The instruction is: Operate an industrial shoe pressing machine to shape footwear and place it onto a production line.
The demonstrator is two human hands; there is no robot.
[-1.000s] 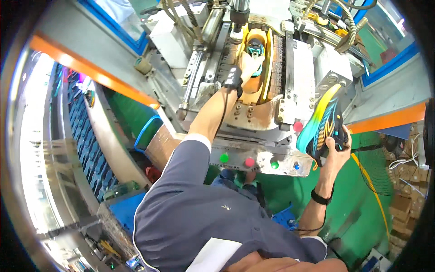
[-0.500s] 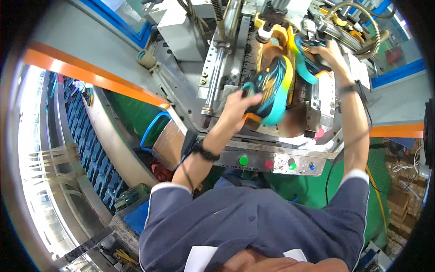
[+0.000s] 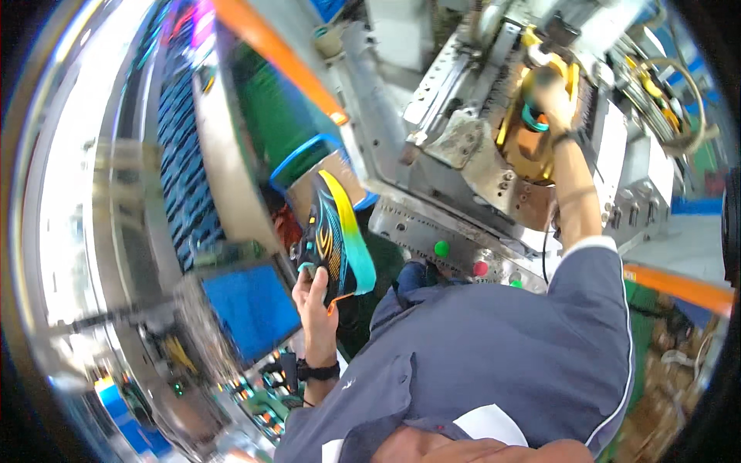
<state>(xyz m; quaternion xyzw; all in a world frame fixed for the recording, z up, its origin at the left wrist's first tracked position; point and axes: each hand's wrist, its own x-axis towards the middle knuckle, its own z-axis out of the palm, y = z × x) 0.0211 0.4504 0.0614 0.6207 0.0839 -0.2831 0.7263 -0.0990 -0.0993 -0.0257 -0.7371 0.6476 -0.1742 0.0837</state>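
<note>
Left grip (image 3: 315,312) holds a shoe (image 3: 337,243) (right grip (image 3: 553,106), blurred, perhaps another shoe (image 3: 531,117)).

Shoe one (image 3: 328,235), off to the person's left, gripped near the foot opening by the left hand (image 3: 315,309): dark upper, fine blue and orange lines, thick sole (image 3: 356,258) running yellow at toe to teal at heel, small orange loop low at the heel; toe up, sole facing right. Shoe two (image 3: 534,119), from where I stand, mostly behind the right hand (image 3: 554,106), inside a yellow cradle (image 3: 539,168): teal and orange at near end, rest blurred
</note>
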